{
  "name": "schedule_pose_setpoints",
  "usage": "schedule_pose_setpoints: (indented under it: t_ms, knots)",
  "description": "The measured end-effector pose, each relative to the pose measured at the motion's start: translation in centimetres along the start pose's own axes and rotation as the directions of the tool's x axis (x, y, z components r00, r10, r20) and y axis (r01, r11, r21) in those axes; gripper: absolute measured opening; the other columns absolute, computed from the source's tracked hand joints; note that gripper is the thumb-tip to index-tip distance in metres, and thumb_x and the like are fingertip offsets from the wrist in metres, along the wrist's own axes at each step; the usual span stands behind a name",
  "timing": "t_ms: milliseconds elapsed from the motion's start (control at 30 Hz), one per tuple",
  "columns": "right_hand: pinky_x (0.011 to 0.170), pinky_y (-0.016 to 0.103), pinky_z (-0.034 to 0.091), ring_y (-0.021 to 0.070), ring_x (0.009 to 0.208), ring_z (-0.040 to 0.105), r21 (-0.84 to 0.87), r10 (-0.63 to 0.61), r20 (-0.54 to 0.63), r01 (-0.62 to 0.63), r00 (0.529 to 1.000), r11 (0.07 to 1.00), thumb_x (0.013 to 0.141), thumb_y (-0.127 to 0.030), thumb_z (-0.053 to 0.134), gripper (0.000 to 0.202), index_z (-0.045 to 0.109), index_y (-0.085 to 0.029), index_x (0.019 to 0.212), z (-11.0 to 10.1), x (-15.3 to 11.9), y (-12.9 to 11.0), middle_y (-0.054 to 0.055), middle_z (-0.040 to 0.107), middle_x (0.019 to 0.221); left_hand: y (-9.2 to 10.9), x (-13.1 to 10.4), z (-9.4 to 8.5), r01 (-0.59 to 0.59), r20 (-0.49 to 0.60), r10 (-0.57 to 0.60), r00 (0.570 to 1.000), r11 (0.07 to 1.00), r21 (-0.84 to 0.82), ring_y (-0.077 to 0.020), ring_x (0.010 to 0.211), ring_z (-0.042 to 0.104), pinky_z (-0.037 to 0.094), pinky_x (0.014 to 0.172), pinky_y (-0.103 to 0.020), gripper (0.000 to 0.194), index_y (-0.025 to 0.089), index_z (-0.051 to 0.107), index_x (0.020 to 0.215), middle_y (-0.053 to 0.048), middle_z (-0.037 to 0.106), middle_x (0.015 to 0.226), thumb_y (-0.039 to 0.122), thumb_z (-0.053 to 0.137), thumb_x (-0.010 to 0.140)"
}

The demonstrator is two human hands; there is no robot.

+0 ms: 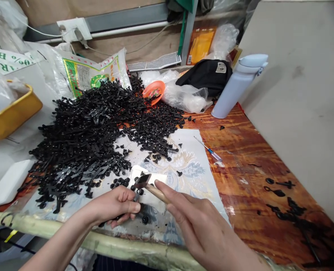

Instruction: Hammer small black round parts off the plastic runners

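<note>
My right hand point(196, 218) is closed round the wooden handle of a small hammer point(158, 192). Its dark metal head lies just above the fingers of my left hand point(120, 205), which pinch a small black plastic part point(137, 195); much of that part is hidden by the fingers. Under the hammer head is a white pad point(158, 178), with a few black pieces on it. A small round black piece point(145, 219) lies right of my left hand. Beyond my hands, a big heap of black plastic parts point(93, 120) spreads over the patterned sheet point(192, 177).
At the right, a screwdriver point(209, 149) lies across the sheet's edge, and more black parts point(293, 210) lie on the wooden table point(248, 165). A light blue bottle point(234, 88) stands behind. An orange dish point(154, 92), a black pouch point(206, 77) and a yellow bin point(17, 113) are further around.
</note>
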State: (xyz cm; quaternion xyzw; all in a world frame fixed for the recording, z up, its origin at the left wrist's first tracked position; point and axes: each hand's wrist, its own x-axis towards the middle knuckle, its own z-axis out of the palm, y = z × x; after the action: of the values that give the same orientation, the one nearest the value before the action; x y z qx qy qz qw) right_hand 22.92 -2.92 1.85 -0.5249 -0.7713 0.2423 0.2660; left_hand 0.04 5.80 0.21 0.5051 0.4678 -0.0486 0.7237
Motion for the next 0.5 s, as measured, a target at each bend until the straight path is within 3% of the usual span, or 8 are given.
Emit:
schedule_pose_setpoints:
  t_ms: [67, 200, 267, 367, 500]
  knots:
    - [0.069, 0.038, 0.057, 0.0212, 0.079, 0.067, -0.007, -0.031, 0.005, 0.032, 0.999, 0.999, 0.094, -0.018, 0.030, 0.049, 0.034, -0.021, 0.143, 0.2, 0.2, 0.2, 0.012, 0.069, 0.106, 0.0, 0.1, -0.2, -0.004, 0.013, 0.004, 1.000, 1.000, 0.009, -0.0050, 0.024, 0.029, 0.021, 0.027, -0.017, 0.035, 0.016, 0.055, 0.058, 0.008, 0.042, 0.029, 0.047, 0.064, 0.073]
    - [0.061, 0.039, 0.056, 0.0240, 0.070, 0.068, -0.119, -0.036, 0.139, 0.053, 0.990, 0.991, 0.090, -0.015, 0.031, 0.048, 0.046, -0.017, 0.136, 0.6, 0.9, 0.8, 0.013, 0.071, 0.089, -0.1, 0.1, -0.5, -0.001, 0.023, 0.001, 1.000, 1.000, 0.018, -0.0052, 0.024, 0.030, 0.021, 0.027, -0.017, 0.032, 0.015, 0.058, 0.059, 0.008, 0.044, 0.030, 0.043, 0.064, 0.074]
    - [0.058, 0.039, 0.055, 0.0240, 0.065, 0.067, -0.150, -0.039, 0.126, 0.057, 0.991, 0.987, 0.091, -0.017, 0.030, 0.048, 0.045, -0.018, 0.136, 0.2, 1.1, 0.8, 0.012, 0.071, 0.085, -0.1, 0.2, -0.6, 0.001, 0.035, -0.002, 0.999, 1.000, 0.013, -0.0051, 0.024, 0.031, 0.021, 0.027, -0.017, 0.032, 0.016, 0.058, 0.059, 0.008, 0.045, 0.031, 0.042, 0.064, 0.074]
    - [0.063, 0.038, 0.056, 0.0228, 0.073, 0.068, -0.079, -0.087, 0.027, 0.089, 0.996, 0.993, 0.095, -0.020, 0.029, 0.046, 0.038, -0.021, 0.140, -0.6, 0.9, 0.4, 0.012, 0.070, 0.098, -0.1, 0.2, -0.6, -0.006, 0.054, 0.006, 0.999, 1.000, 0.009, -0.0048, 0.023, 0.030, 0.021, 0.027, -0.016, 0.031, 0.016, 0.057, 0.058, 0.008, 0.045, 0.030, 0.041, 0.064, 0.074]
    - [0.074, 0.040, 0.055, 0.0229, 0.089, 0.066, 0.003, -0.073, 0.035, 0.073, 0.997, 0.997, 0.095, -0.020, 0.030, 0.046, 0.037, -0.022, 0.141, -0.4, 0.4, 0.8, 0.012, 0.066, 0.113, 0.0, 0.1, -0.7, 0.004, 0.048, -0.004, 0.999, 1.000, 0.011, -0.0049, 0.022, 0.029, 0.021, 0.027, -0.017, 0.031, 0.016, 0.057, 0.057, 0.008, 0.044, 0.029, 0.041, 0.065, 0.074]
